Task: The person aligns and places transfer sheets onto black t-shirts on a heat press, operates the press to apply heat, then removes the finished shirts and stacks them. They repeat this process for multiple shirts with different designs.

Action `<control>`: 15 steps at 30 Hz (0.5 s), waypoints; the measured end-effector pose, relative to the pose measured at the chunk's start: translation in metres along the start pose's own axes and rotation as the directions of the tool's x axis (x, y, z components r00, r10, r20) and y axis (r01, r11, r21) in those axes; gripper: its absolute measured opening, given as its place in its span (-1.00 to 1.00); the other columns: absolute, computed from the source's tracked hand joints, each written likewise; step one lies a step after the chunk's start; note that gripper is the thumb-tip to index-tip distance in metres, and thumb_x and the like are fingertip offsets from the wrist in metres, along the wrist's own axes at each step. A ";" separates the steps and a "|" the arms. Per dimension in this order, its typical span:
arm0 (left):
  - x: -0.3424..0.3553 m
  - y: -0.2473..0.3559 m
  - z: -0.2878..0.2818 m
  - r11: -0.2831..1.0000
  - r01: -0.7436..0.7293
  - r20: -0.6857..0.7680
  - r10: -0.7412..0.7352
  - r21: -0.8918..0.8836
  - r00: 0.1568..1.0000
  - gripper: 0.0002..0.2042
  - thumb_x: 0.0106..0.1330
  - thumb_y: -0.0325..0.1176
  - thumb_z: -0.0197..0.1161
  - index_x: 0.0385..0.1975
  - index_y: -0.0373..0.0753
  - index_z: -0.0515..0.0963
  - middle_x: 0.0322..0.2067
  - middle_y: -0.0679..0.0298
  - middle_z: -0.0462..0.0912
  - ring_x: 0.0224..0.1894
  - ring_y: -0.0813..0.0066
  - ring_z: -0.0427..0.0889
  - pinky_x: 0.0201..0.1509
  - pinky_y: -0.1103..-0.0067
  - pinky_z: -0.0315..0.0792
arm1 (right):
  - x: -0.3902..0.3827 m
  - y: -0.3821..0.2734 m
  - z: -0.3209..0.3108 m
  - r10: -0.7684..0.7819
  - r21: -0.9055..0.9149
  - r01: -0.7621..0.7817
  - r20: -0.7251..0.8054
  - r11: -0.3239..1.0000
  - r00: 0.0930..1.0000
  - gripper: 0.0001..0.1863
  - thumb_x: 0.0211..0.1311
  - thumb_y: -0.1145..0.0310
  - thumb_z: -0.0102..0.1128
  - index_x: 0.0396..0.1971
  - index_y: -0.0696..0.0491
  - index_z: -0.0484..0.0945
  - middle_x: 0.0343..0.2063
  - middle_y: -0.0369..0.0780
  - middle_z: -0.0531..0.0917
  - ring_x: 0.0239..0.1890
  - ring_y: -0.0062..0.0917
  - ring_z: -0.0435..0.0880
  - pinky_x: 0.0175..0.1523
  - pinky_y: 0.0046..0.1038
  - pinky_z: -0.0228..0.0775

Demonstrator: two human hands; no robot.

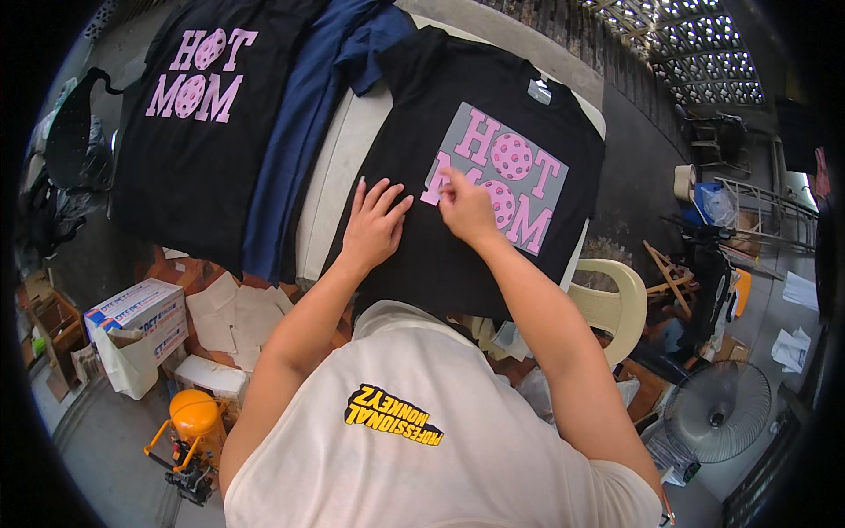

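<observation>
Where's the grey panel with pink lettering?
In the head view, the grey panel lies right of centre on a black shirt, below the collar label, the right hand at its left edge.

You have a cream chair (635,308) and a round fan (718,415) at your right, grey floor (97,449) around, and a daylit lattice wall (704,60) beyond.

Two bare arms reaching forward – left hand (374,227) spread, right hand (468,209) curled.
The left forearm (319,304) slants up and inward to a nearly straight wrist (359,258), palm down, fingers (377,190) fanned forward, thumb lying along the inner side; the right forearm (532,286) angles inward from the other side, its hand turned toward the left one but apart from it, knuckles bent, index finger reaching out – whether its tip meets the thumb is hard to tell.
</observation>
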State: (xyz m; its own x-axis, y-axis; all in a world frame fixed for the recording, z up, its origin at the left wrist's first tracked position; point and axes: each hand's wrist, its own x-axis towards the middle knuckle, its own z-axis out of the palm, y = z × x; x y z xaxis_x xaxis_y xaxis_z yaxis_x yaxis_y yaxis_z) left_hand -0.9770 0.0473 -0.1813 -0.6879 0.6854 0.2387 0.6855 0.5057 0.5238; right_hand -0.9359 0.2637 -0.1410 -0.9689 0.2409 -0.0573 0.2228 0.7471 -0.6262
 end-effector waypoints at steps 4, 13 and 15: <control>-0.008 0.015 -0.011 0.998 0.033 -0.002 -0.033 0.054 0.999 -0.60 0.28 -0.40 0.28 0.15 -0.07 0.60 0.27 0.24 0.49 0.43 0.14 0.30 0.51 -0.13 -0.01 | 0.012 0.121 -0.049 0.511 0.329 -0.399 -0.414 0.856 0.754 -0.53 0.15 0.58 0.25 0.12 0.18 0.51 -0.33 -0.20 0.75 -0.41 -0.59 0.68 -0.33 -0.48 0.54; -0.011 0.012 -0.020 0.985 0.161 0.046 -0.164 0.062 0.985 -0.67 0.13 -0.52 0.31 -0.07 -0.13 0.66 0.12 0.15 0.53 0.33 0.07 0.38 0.43 0.07 0.09 | -0.390 0.309 -0.278 0.885 0.929 -0.017 -0.357 0.369 -0.299 -0.70 0.27 0.51 0.23 0.01 0.08 0.56 -0.25 -0.17 0.64 -0.28 -0.39 0.65 -0.29 -0.40 0.53; 0.044 0.010 -0.016 0.999 -0.035 -0.085 0.038 0.041 0.996 -0.76 0.07 -0.56 0.31 -0.24 -0.17 0.65 0.05 0.15 0.54 0.27 0.07 0.42 0.38 0.19 0.16 | -0.511 0.263 -0.258 0.936 0.960 -0.065 -0.282 0.274 -0.213 -0.68 0.28 0.53 0.24 0.03 0.11 0.52 -0.19 -0.14 0.63 -0.19 -0.37 0.64 -0.11 -0.34 0.60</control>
State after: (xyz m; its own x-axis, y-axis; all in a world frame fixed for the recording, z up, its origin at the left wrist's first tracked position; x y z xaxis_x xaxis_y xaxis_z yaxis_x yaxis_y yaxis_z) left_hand -1.0040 0.0741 -0.1528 -0.6790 0.6571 0.3273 0.7183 0.5026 0.4811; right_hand -0.3542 0.4969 -0.0757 0.4451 0.8222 -0.3548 0.0201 -0.4053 -0.9140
